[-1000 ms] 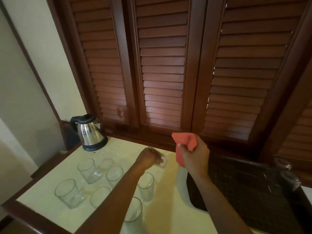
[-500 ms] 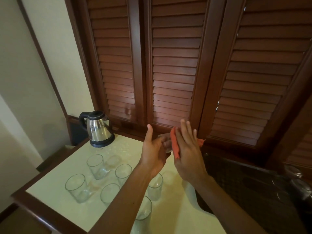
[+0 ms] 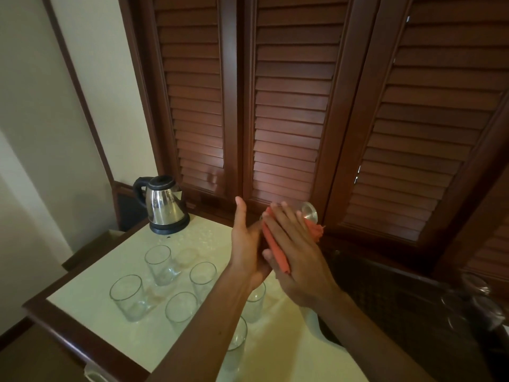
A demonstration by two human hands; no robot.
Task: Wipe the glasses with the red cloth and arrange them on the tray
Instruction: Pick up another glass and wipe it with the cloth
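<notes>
A clear glass (image 3: 309, 211) is held up above the table between both hands, its thick base showing at the top right. My left hand (image 3: 246, 245) supports it from the left, thumb raised. My right hand (image 3: 296, 253) presses the red cloth (image 3: 275, 250) flat around the glass. Most of the glass is hidden by the cloth and fingers. Several clear glasses (image 3: 126, 296) stand upright on the cream tabletop (image 3: 91, 288) below my arms. The dark woven tray (image 3: 391, 296) lies to the right, with glasses (image 3: 479, 307) at its far right end.
A steel electric kettle (image 3: 165, 204) stands at the table's back left corner. Brown louvred shutters (image 3: 286, 106) rise directly behind the table. The table's dark wooden rim (image 3: 68, 337) runs along the left and front.
My left hand lifted a glass off the table and the right hand brought the cloth onto it. The two hands now close around it, and the glass base shows above my right fingers.
</notes>
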